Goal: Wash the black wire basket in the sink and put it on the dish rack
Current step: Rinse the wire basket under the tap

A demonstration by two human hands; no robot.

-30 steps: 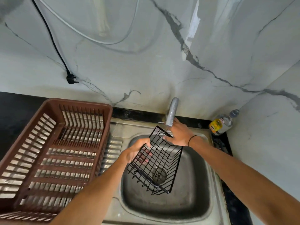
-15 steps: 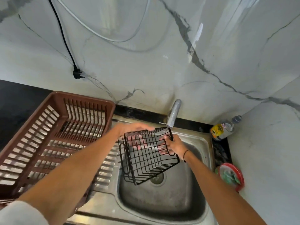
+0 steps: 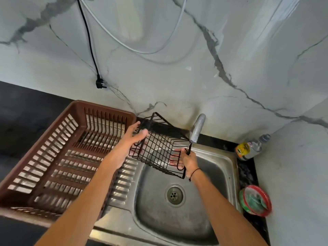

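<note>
I hold the black wire basket [image 3: 159,144] in the air over the back left corner of the steel sink [image 3: 220,176], tilted, just below the tap [image 3: 197,128]. My left hand [image 3: 132,141] grips its left end, thumb over the top wires. My right hand [image 3: 186,159] grips its right end, fingers curled through the wires. The brown plastic dish rack [image 3: 58,157] sits on the drainboard to the left, with nothing in it.
A bottle with a yellow label [image 3: 248,148] stands in the back right corner. A red-rimmed round tub with a green scrubber [image 3: 255,199] sits right of the sink. A black plug [image 3: 100,83] and a white cable hang on the marble wall.
The basket has risen out of the sink bowl and moved up and left toward the dish rack. Both hands kept their hold while it turned.
</note>
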